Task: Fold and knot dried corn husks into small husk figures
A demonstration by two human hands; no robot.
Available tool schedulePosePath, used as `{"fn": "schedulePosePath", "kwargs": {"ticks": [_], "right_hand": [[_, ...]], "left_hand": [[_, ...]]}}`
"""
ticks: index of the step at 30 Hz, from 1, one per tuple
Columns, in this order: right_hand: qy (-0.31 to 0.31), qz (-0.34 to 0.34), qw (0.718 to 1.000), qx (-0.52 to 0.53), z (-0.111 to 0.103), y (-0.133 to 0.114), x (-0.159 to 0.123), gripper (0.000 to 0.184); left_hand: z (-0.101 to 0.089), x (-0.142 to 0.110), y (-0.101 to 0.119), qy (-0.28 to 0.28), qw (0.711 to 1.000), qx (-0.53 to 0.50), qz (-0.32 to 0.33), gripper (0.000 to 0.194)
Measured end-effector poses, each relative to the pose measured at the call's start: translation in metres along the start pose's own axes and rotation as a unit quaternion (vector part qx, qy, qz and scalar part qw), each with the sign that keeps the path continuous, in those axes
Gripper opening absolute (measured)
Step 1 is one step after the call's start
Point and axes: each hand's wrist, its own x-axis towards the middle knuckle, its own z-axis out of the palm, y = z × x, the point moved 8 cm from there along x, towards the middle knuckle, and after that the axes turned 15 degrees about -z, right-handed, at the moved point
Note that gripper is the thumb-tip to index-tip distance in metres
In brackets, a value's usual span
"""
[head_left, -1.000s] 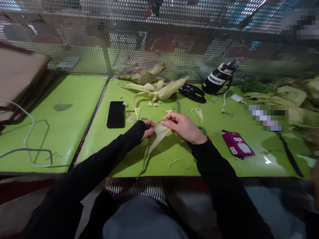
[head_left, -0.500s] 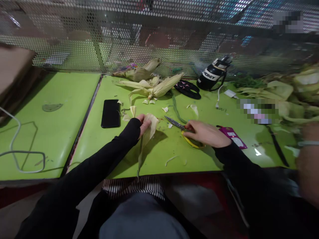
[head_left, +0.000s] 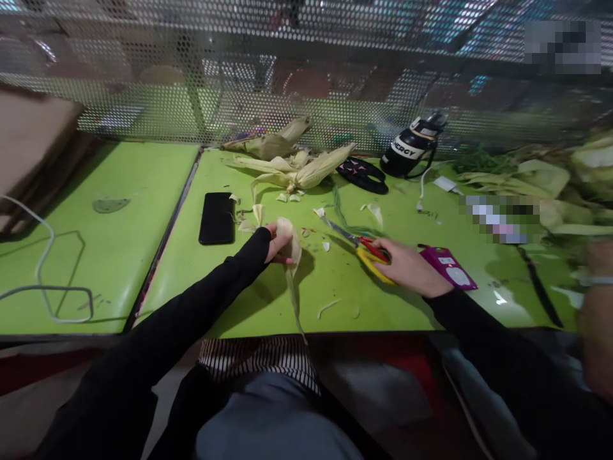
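My left hand (head_left: 276,241) is closed on a pale corn husk (head_left: 290,248), whose thin tail hangs down past the table's front edge. My right hand (head_left: 406,268) grips the yellow and red handles of a pair of scissors (head_left: 360,244), with the blades pointing up and left over the green table (head_left: 268,300). Small husk scraps (head_left: 318,212) lie between the two hands.
A black phone (head_left: 217,218) lies left of my left hand. A pink device (head_left: 447,267) sits beside my right hand. Corn husks (head_left: 297,171), a black pouch (head_left: 362,175) and a black bottle (head_left: 410,148) stand at the back by the metal mesh. Another person's arm (head_left: 596,319) shows at right.
My right hand left the husk, moved right and took the scissors off the table. My left hand kept the husk and the tail now hangs straight down.
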Motion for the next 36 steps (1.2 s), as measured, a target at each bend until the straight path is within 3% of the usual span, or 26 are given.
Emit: {"fn": "schedulePosePath", "kwargs": {"ticks": [4,7,10,14,19,25,36], "right_hand": [[0.002,-0.016,0.997,0.082,-0.006,-0.023,-0.010,0.050],[-0.014,-0.057,0.997,0.060,-0.004,-0.046,-0.009,0.071],[-0.022,-0.088,0.995,0.030,0.001,-0.060,-0.004,0.080],[-0.023,-0.112,0.993,-0.001,0.003,-0.069,0.002,0.075],[-0.052,-0.127,0.990,-0.025,0.002,-0.079,0.007,0.077],[-0.078,-0.129,0.987,-0.047,-0.001,-0.081,0.005,0.069],[-0.050,-0.147,0.986,-0.066,-0.001,-0.070,-0.009,0.060]], "left_hand": [[0.000,-0.003,0.005,-0.007,0.999,-0.021,0.025,0.004],[0.001,-0.006,0.008,-0.005,0.998,-0.012,0.054,0.012],[0.001,-0.006,0.007,0.014,0.998,0.001,0.063,0.016],[0.001,-0.001,0.002,0.034,0.997,0.016,0.074,0.019],[0.008,0.003,-0.004,0.004,0.994,0.038,0.101,0.021],[0.012,0.004,-0.006,-0.023,0.996,0.054,0.064,0.011],[0.021,-0.002,-0.008,-0.082,0.992,0.090,0.033,0.013]]}}
